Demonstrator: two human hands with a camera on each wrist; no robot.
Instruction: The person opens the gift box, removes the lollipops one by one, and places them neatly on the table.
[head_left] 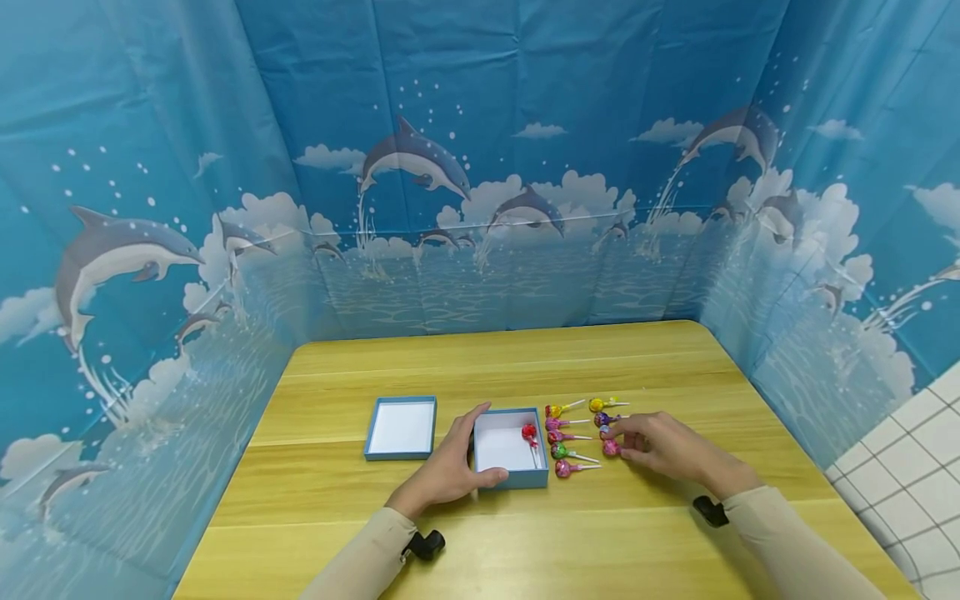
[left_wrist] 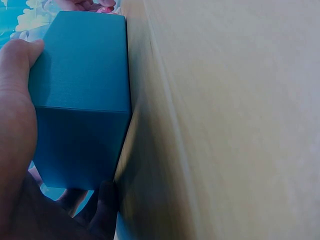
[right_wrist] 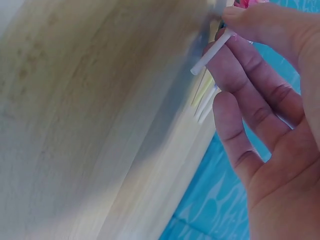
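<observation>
A blue box [head_left: 523, 479] with a white inside stands on the table, with one red lollipop [head_left: 529, 432] lying at its right side. My left hand [head_left: 450, 468] grips the box from the left, thumb over the near wall and fingers along the far left side. To the right of the box, my right hand [head_left: 666, 445] pinches a pink lollipop [head_left: 611, 448] by its white stick [right_wrist: 212, 52]. Beyond that hand lie a purple lollipop [head_left: 602, 420] and a yellow lollipop [head_left: 596, 405], sticks pointing right.
Between box and right hand runs a column of several lollipops, among them a green one [head_left: 559, 450] and a pink one [head_left: 563, 469]. The blue-rimmed box lid [head_left: 400, 456] lies left of the box, white inside up. A dolphin-print curtain [head_left: 480, 275] borders the wooden table [head_left: 525, 550].
</observation>
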